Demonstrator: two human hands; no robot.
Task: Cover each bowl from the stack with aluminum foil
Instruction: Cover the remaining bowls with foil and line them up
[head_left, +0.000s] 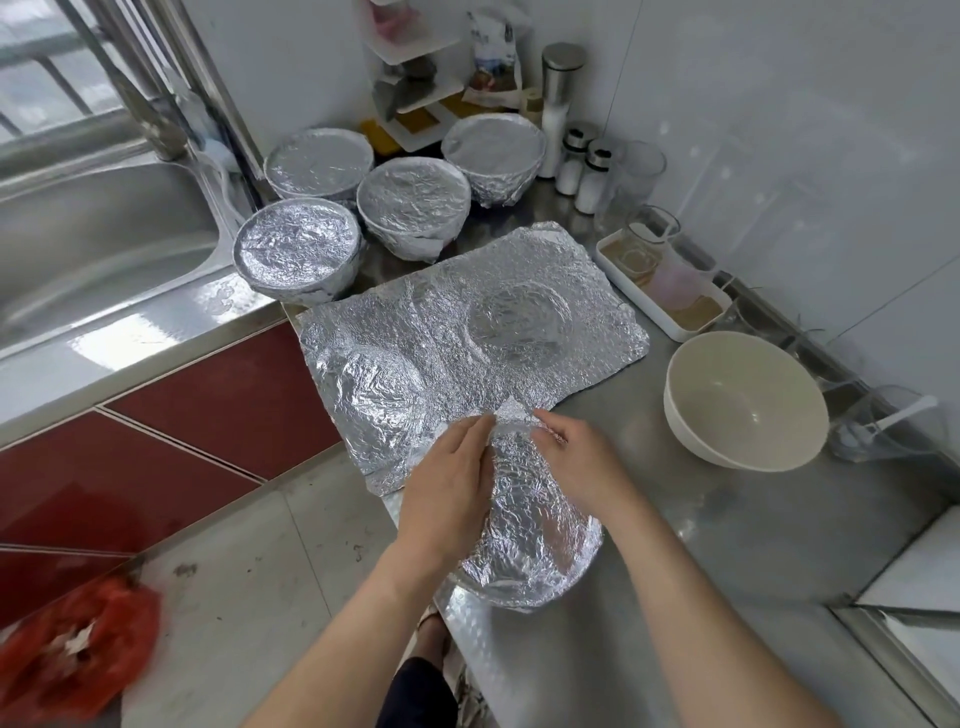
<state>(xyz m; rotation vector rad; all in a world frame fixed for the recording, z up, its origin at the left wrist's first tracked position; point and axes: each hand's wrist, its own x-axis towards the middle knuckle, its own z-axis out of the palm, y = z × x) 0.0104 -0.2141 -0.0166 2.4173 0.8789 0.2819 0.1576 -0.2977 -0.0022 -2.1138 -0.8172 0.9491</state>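
Currently four foil-covered bowls (413, 200) done; I see fifth bowl (524, 571) mid-wrap: left grip (447, 488) flat on its foil (519, 467), right grip (584, 462) pinching it. White bowl (745, 400) uncovered.

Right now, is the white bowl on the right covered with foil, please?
Uncovered: the white bowl stands upright, its empty inside fully visible.
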